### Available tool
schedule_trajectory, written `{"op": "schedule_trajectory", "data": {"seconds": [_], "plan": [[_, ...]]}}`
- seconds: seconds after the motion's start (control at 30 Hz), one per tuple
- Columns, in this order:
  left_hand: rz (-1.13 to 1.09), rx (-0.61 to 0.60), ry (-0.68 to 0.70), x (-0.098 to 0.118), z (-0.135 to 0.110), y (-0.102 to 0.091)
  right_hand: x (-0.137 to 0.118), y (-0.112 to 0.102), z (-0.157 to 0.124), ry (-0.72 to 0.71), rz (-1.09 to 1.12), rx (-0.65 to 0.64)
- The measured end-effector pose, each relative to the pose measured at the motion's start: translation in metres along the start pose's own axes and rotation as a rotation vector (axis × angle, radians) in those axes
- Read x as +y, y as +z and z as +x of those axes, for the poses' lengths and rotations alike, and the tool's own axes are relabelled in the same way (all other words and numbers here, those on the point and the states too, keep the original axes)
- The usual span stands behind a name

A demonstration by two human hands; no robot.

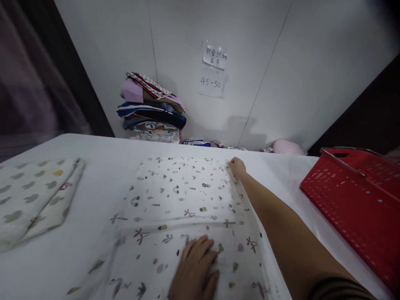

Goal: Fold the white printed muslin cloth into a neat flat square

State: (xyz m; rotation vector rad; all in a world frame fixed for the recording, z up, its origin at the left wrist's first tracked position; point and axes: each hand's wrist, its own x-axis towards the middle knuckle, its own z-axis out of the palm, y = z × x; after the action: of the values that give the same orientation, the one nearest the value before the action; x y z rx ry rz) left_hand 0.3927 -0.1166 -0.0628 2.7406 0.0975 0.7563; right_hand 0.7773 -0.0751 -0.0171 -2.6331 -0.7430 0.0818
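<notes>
Perhaps the thin, rectangular white printed cloth (179, 200) could pucker if the right hand (238, 167), clenched on its far corner, pulls against the flat-resting left hand (194, 270).

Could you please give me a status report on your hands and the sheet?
Left hand flat on sheet; right hand closed at its far right corner. Sheet laid out, creased across. Basket right, folded cloth left, both off it.
</notes>
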Motion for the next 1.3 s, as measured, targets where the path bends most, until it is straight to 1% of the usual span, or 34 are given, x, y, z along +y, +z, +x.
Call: {"op": "schedule_trajectory", "data": {"seconds": [0.07, 0.27, 0.53, 0.6, 0.77, 1.03, 1.1, 1.2, 1.3], "plan": [[0.004, 0.013, 0.01, -0.001, 0.0, 0.0, 0.0, 0.001, 0.004, -0.008, -0.017, -0.015], [0.032, -0.001, 0.021, -0.001, 0.001, -0.002, -0.005, 0.001, 0.016, -0.028, -0.057, -0.047], [0.039, -0.009, 0.008, 0.002, 0.002, -0.005, -0.007, 0.001, 0.019, 0.017, 0.011, -0.091], [0.035, -0.013, 0.004, 0.002, 0.003, -0.005, -0.008, 0.0, 0.02, 0.02, 0.026, -0.078], [0.021, -0.02, 0.008, 0.002, 0.004, -0.006, -0.007, -0.002, 0.027, -0.009, 0.061, 0.031], [-0.036, -0.067, -0.029, 0.002, 0.003, -0.006, 0.0, 0.014, 0.024, -0.014, 0.094, 0.12], [-0.055, -0.068, -0.039, 0.002, 0.003, -0.006, 0.002, 0.015, 0.022, -0.017, 0.095, 0.121], [-0.078, -0.088, -0.062, 0.003, 0.002, -0.005, 0.005, 0.015, 0.021, -0.033, 0.101, 0.08], [-0.113, -0.117, -0.116, 0.007, 0.003, -0.005, 0.009, 0.014, 0.018, -0.043, 0.108, 0.05]]}}
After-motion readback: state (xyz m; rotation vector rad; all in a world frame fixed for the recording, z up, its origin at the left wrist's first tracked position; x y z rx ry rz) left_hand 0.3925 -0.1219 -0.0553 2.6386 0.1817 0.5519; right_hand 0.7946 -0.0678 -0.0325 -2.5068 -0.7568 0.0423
